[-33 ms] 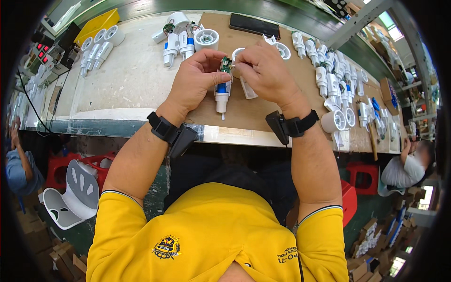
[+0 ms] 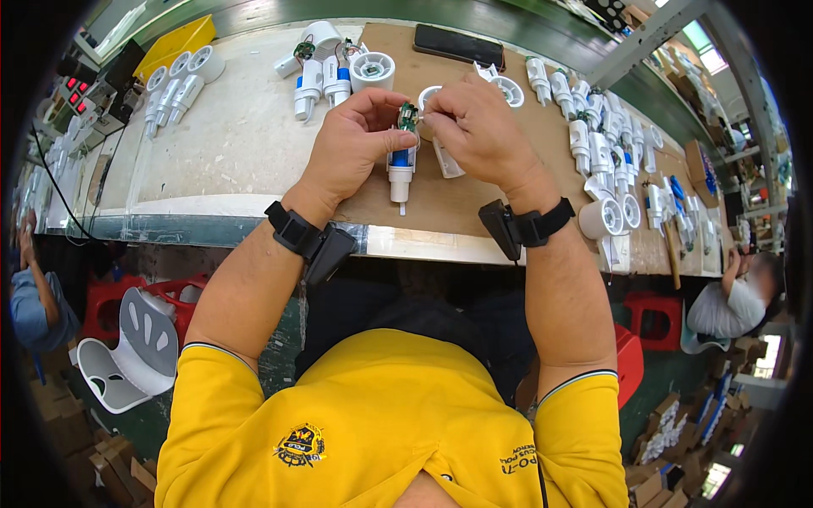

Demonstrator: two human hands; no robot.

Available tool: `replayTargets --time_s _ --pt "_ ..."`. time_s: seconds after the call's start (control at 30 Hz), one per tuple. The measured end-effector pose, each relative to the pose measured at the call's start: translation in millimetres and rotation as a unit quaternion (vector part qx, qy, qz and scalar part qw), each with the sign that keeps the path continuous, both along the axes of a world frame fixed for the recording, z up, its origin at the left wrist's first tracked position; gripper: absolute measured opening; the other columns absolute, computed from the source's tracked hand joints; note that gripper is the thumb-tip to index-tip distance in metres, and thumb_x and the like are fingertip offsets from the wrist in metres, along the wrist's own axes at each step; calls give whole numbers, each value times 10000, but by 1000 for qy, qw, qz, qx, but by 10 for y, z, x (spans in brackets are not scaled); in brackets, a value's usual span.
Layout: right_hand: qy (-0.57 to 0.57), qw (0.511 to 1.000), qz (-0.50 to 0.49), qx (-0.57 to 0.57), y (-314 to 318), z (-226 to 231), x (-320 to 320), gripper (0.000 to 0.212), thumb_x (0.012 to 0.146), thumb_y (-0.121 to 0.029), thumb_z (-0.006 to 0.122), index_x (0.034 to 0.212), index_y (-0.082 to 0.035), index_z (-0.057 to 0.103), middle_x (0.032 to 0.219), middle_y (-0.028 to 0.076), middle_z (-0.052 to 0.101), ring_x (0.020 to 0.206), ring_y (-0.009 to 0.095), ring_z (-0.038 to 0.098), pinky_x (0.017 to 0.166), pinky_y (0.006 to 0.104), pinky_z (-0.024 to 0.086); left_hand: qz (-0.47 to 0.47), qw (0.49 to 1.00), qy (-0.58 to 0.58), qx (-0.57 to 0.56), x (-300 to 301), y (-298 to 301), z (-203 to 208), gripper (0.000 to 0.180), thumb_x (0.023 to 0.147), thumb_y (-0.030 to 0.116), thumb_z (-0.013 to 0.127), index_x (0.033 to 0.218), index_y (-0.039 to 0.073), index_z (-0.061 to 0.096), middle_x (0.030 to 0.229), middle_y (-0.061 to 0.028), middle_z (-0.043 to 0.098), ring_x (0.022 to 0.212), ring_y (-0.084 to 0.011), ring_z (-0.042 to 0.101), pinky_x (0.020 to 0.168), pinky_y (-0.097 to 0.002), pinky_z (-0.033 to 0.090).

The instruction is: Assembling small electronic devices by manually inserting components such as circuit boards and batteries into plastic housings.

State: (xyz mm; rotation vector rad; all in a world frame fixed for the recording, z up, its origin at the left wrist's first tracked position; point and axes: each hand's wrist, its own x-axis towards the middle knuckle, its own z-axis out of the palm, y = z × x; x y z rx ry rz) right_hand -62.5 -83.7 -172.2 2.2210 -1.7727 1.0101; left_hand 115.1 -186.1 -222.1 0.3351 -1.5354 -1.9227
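My left hand (image 2: 349, 146) is closed around the upper end of an open white plastic handle housing (image 2: 400, 179). Inside the housing lies a blue cylinder (image 2: 401, 158), and a green circuit board (image 2: 408, 117) rises above it between my thumb and fingers. The narrow white tip points toward the table's front edge. Close to the board's right side, my right hand (image 2: 487, 140) has its thumb and forefinger pinched together; what sits between them is too small to make out. Partly under that hand lies a white shell piece (image 2: 449, 162) with a round end.
Beyond my hands lie several white housings (image 2: 309, 85), a round white head (image 2: 373, 71) and a black slab-shaped object (image 2: 457, 44). Many white units (image 2: 600, 152) crowd the right side. A yellow bin (image 2: 175, 46) stands far left. Other people sit at both sides.
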Motion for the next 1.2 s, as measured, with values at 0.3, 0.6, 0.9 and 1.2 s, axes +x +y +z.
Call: replayTargets --time_s 0.3,0.6,0.9,1.2 --pt "0 1000 -6 0 3 -15 48 66 826 -108 647 791 -57 625 761 96 598 782 311 534 710 411 438 -7 1000 5 -10 6 12 -4 393 811 -58 775 1172 21 640 1061 -54 698 969 -129 660 892 -275 551" --pt "34 999 -12 -25 -2 -33 109 73 816 -83 643 764 -51 602 744 100 589 754 319 519 683 423 431 11 999 -18 -49 12 35 -6 396 793 -30 802 1156 6 646 1049 -53 704 956 -113 654 865 -261 547" --pt "-6 998 -37 -50 27 -95 227 56 799 -40 653 769 -48 606 741 102 586 743 323 513 663 423 434 22 998 -15 -59 -11 45 -24 396 782 -17 809 1147 -2 657 1025 -53 709 918 -112 654 835 -257 550" --pt "-149 983 -106 13 142 135 -92 99 857 -83 702 933 -21 709 856 48 689 800 186 610 707 319 488 -15 999 -32 -19 35 15 2 380 805 -24 787 1160 -11 651 1042 -75 714 927 -116 662 850 -254 554"
